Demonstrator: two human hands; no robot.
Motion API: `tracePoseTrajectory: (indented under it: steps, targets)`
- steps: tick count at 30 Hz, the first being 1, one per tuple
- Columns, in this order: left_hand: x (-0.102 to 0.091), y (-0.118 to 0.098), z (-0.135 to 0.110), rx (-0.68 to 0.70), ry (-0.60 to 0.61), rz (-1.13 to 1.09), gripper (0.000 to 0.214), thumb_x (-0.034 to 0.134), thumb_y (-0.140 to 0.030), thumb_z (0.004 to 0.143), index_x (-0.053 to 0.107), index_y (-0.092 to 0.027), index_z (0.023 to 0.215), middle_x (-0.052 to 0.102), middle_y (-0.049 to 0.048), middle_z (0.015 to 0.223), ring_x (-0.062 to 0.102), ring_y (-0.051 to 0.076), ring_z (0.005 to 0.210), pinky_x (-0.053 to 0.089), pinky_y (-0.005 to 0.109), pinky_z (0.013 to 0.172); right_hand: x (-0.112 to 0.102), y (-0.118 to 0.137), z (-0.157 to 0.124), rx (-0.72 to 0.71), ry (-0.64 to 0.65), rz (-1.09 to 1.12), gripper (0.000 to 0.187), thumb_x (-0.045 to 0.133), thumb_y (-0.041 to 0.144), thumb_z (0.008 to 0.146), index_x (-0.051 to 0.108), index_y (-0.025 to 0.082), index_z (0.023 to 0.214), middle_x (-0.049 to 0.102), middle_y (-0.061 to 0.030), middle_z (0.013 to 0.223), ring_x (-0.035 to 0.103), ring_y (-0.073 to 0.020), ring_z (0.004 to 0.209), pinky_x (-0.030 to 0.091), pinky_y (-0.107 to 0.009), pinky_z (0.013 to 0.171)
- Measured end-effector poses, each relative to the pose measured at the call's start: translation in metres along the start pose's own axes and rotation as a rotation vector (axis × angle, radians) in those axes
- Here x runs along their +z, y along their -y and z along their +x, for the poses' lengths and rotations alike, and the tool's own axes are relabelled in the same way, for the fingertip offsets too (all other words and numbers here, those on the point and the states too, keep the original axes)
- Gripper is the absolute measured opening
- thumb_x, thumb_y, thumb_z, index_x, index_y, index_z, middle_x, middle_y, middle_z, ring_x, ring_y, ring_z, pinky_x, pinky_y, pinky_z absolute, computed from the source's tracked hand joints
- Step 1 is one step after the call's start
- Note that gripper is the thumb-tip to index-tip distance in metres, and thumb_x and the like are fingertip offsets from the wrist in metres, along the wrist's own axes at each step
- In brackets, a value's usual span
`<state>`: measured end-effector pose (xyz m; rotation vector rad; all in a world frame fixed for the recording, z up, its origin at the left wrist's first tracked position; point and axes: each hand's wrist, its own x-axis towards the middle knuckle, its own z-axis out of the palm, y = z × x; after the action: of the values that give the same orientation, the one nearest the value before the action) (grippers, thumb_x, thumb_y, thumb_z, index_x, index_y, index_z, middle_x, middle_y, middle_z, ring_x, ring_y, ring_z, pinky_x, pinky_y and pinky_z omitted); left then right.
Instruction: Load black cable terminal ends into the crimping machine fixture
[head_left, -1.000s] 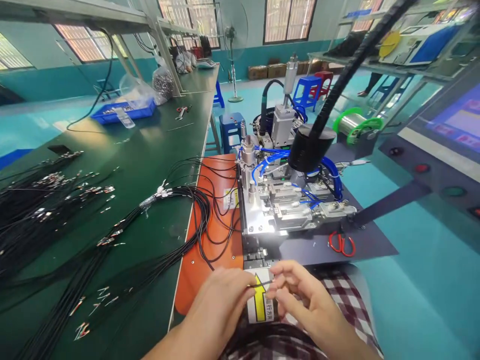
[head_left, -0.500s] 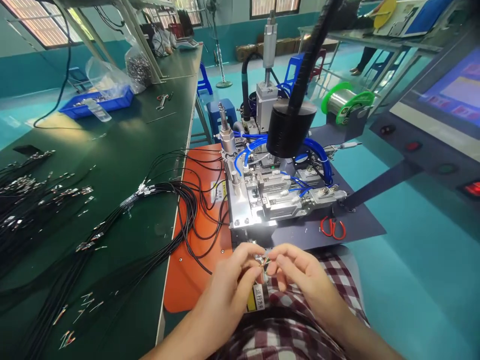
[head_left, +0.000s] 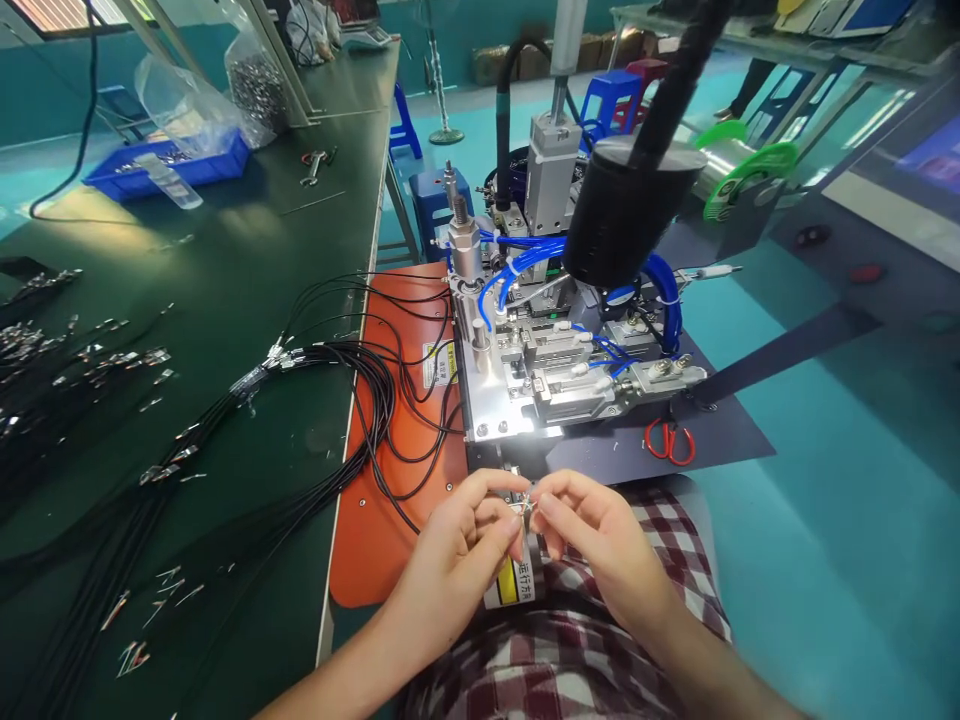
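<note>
Thin wire ends (head_left: pixel 523 506) of a cable are pinched between my two hands, just in front of the machine. My left hand (head_left: pixel 463 545) is closed on them with thumb and fingertips. From the other side my right hand (head_left: pixel 589 525) grips the fine wires with thumb and forefinger. The fingers partly cover the wires, so their exact layout cannot be made out. A label with yellow and white parts (head_left: pixel 516 582) shows just below the hands. Black cables (head_left: pixel 375 430) lie in a looped bundle to the left, across the orange plate (head_left: pixel 352 560).
The metal machine (head_left: pixel 555 370) with blue air tubes stands ahead, a black cylinder (head_left: pixel 634 215) above it. Red-handled scissors (head_left: pixel 670 442) lie on its dark base. On the green table (head_left: pixel 285 270) are a blue tray (head_left: pixel 112 178) and more cables. A solder wire spool (head_left: pixel 750 170) stands right.
The view has shifted slightly. My hands stay together at the wires, and the fingertips have moved a little closer around the wire ends.
</note>
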<state>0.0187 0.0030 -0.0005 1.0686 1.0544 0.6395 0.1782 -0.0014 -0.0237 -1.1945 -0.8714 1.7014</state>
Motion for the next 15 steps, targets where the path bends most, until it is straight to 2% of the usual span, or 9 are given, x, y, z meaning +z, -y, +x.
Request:
tracePoseTrajectory:
  steps: [7,12,15]
  targets:
    - [-0.003,-0.004,0.003,-0.092,0.003,-0.055,0.016,0.064,-0.030,0.081,0.057,-0.015,0.082,0.057,-0.0040,0.059,0.044,0.004,0.043,0.032,0.016,0.042,-0.002,-0.004,0.002,0.027,0.112,-0.013,0.031,0.065,0.046,0.082,0.056,0.018,0.076,0.053,0.0049,0.061,0.037,-0.0063,0.046,0.029,-0.022,0.046]
    - [-0.015,-0.009,0.004,-0.271,0.171,-0.119,0.018,0.071,-0.028,0.073,0.061,-0.013,0.072,0.064,-0.0002,0.057,0.049,0.005,0.039,0.033,0.017,0.039,-0.008,0.000,0.003,-0.084,0.271,-0.181,0.019,0.058,0.034,0.089,0.057,0.019,0.078,0.055,0.0021,0.069,0.048,-0.0112,0.061,0.037,-0.024,0.057]
    - [-0.018,-0.008,0.005,-0.371,0.286,-0.141,0.018,0.071,-0.028,0.073,0.062,-0.012,0.072,0.066,0.0016,0.055,0.049,0.005,0.036,0.025,0.016,0.036,-0.014,0.009,0.006,-0.194,0.384,-0.399,0.015,0.054,0.023,0.090,0.059,0.019,0.076,0.057,0.0013,0.071,0.050,-0.0125,0.064,0.039,-0.025,0.061]
